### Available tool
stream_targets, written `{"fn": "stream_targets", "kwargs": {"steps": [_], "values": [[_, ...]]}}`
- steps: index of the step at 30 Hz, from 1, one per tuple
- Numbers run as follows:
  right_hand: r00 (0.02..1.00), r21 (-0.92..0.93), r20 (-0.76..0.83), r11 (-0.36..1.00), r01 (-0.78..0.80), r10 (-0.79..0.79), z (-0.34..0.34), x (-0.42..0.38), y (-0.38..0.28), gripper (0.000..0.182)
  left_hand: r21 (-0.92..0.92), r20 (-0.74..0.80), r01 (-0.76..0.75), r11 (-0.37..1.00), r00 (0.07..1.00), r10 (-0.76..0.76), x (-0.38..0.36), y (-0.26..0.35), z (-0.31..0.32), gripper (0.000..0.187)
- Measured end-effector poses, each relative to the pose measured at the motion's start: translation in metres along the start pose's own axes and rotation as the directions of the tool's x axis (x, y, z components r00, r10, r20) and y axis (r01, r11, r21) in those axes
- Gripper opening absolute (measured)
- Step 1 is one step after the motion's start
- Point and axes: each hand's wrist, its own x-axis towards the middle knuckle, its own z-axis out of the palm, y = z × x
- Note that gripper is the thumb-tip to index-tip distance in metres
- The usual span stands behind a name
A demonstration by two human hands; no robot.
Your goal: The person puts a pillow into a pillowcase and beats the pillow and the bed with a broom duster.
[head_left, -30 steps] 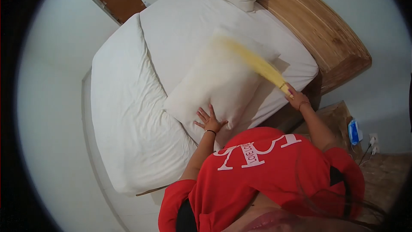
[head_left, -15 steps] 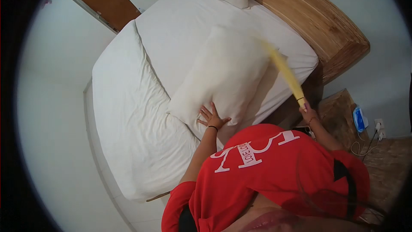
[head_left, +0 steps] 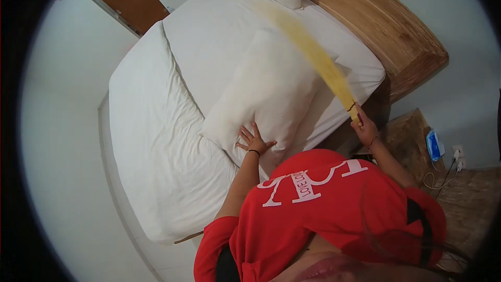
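One soft-looking pillow [head_left: 274,81] lies on the bed [head_left: 201,36] under the left hand [head_left: 256,144], its fingers spread wide, while the right hand [head_left: 366,131] grips a blurred yellow bristle bundle [head_left: 324,67], probably light and springy, best held by its bound end.

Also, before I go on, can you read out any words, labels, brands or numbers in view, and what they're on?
"LOVE LO": red shirt, the rest cut off.
Larger white letters, same shirt: too distorted by folds to read surely.
Blue packet: any print is too small to read.
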Motion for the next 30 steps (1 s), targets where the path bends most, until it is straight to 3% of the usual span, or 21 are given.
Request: {"fn": "stream_targets", "kwargs": {"steps": [1, 4, 7, 10, 13, 16, 19, 22, 25, 28, 30], "values": [[0.994, 0.016, 0.005, 0.994, 0.108, -0.108, -0.002, -0.001, -0.009, 0.061, -0.002, -0.003, -0.006, 1.0, 1.0, 0.006, 0.001, 0.0, 0.002, 0.131], [0.968, -0.366, 0.242, 0.93, 0.026, 0.068, 0.002, 0.003, -0.02, 0.062, -0.009, -0.013, -0.016, 1.0, 1.0, 0.016, 0.005, 0.0, 0.004, 0.131], [0.962, -0.278, 0.198, 0.952, -0.127, 0.186, 0.031, 0.018, -0.002, 0.063, -0.017, -0.017, -0.016, 1.0, 1.0, 0.016, 0.001, -0.002, 0.004, 0.131], [0.989, 0.0, 0.105, 0.994, 0.107, -0.106, 0.029, 0.02, -0.037, 0.064, -0.02, -0.024, -0.012, 1.0, 1.0, 0.012, 0.004, 0.0, 0.003, 0.132], [0.903, -0.192, 0.406, 0.954, 0.232, -0.138, 0.013, 0.021, -0.052, 0.065, -0.011, -0.041, -0.011, 1.0, 0.999, 0.01, 0.004, 0.0, 0.005, 0.132], [0.924, -0.438, 0.365, 0.897, 0.058, 0.119, 0.025, 0.035, -0.026, 0.065, -0.013, -0.036, -0.021, 1.0, 0.999, 0.021, 0.002, 0.001, 0.002, 0.131], [0.983, -0.236, 0.167, 0.971, -0.029, 0.07, 0.035, 0.042, -0.018, 0.064, -0.014, -0.027, -0.016, 1.0, 1.0, 0.016, 0.0, -0.001, -0.003, 0.13], [0.972, -0.046, 0.071, 0.973, 0.226, -0.223, 0.019, 0.037, -0.051, 0.064, -0.009, -0.03, -0.006, 1.0, 1.0, 0.006, -0.002, 0.0, -0.002, 0.13], [0.932, -0.238, 0.326, 0.94, 0.243, -0.159, 0.003, 0.032, -0.053, 0.065, -0.011, -0.025, -0.007, 1.0, 1.0, 0.007, -0.003, 0.004, -0.007, 0.13], [0.972, -0.294, 0.201, 0.954, -0.057, 0.12, 0.02, 0.046, -0.007, 0.063, -0.02, -0.015, -0.017, 1.0, 1.0, 0.016, -0.006, 0.001, -0.005, 0.13], [0.993, -0.22, 0.107, 0.975, -0.016, 0.04, 0.012, 0.045, -0.027, 0.063, -0.029, -0.031, -0.018, 0.999, 0.999, 0.017, -0.001, 0.002, -0.008, 0.13]]}}
